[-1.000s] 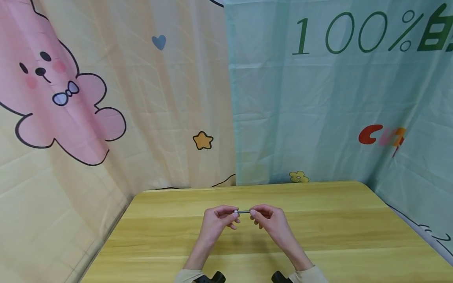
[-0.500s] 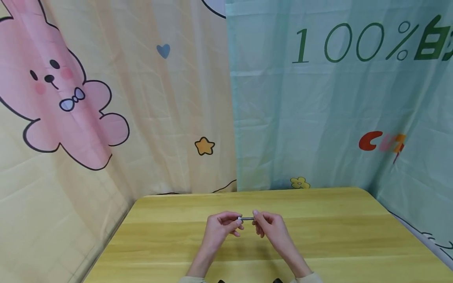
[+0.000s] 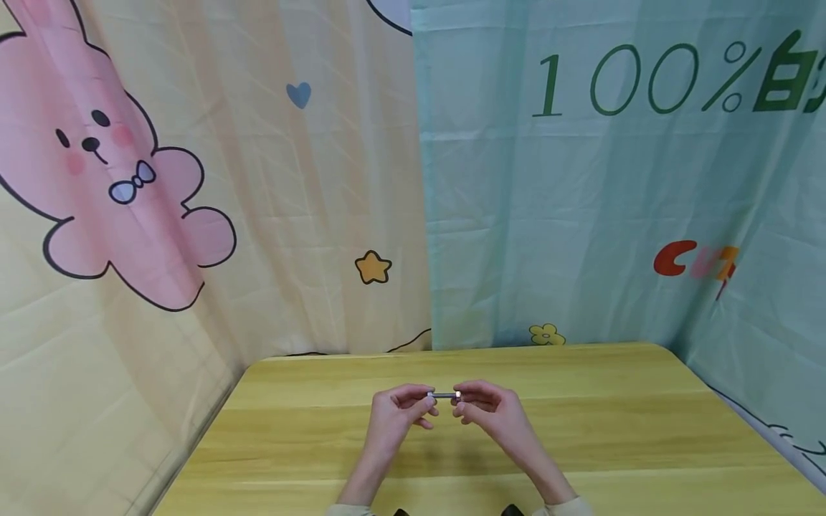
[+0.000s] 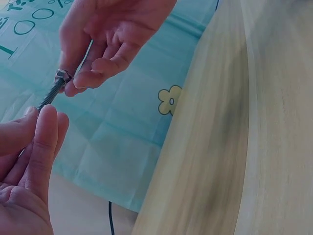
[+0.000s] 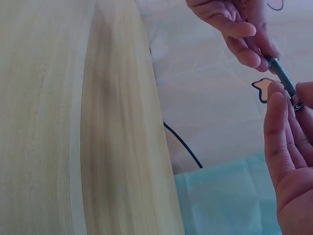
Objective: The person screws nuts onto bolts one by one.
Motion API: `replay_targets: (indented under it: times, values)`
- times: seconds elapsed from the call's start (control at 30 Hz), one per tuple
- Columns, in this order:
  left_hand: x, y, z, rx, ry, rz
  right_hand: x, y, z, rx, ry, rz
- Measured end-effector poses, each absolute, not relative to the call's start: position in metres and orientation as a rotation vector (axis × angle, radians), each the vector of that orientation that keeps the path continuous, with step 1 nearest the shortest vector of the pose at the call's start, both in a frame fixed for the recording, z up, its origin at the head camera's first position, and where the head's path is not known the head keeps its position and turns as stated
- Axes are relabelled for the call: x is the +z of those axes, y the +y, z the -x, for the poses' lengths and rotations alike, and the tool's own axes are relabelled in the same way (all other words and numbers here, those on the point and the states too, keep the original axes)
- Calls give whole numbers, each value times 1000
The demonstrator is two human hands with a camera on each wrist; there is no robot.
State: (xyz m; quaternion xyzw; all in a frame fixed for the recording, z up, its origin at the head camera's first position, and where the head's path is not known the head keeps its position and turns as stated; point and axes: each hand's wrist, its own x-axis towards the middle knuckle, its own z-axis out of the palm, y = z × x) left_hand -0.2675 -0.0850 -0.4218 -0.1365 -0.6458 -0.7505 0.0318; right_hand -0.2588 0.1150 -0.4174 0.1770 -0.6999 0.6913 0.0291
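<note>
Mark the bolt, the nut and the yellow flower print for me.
Bolt (image 4: 50, 93), left wrist view: on its threaded shank.
Nut (image 4: 62, 75), left wrist view: on its visible side.
Yellow flower print (image 3: 547, 335), head view: on its middle.

The person's bare left hand (image 3: 392, 414) and bare right hand (image 3: 498, 410) join slender bare forearms. A pale cream fabric sleeve (image 3: 349, 510) covers the left arm farther back, and a matching cream fabric sleeve (image 3: 568, 507) the right. Beside each cuff shows a small black blunt-ended piece (image 3: 401, 512), mostly cut off by the head view's edge.
</note>
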Motion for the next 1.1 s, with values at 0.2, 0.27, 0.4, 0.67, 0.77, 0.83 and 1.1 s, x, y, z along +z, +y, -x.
replay_targets:
  times: [0.2, 0.27, 0.4, 0.67, 0.77, 0.83, 1.1]
  values:
    - [-422, -86, 270, -2319, -2018, 433, -417, 116, 260, 2097, -2216, -587]
    - [-421, -86, 270, -2319, -2025, 461, -417, 115, 260, 2077, -2230, -548]
    - [-420, -86, 269, -2319, -2035, 518, -421, 112, 261, 2055, -2231, -433]
    - [-421, -84, 267, -2305, -2038, 479, -424, 109, 260, 2072, -2133, -439]
    - [-422, -84, 268, -2300, -2037, 436, -424, 112, 259, 2070, -2146, -550]
    - [-422, -84, 268, -2301, -2034, 426, -424, 114, 259, 2058, -2174, -600]
    - [-420, -84, 267, -2293, -2036, 435, -420, 115, 260, 1970, -2306, -490]
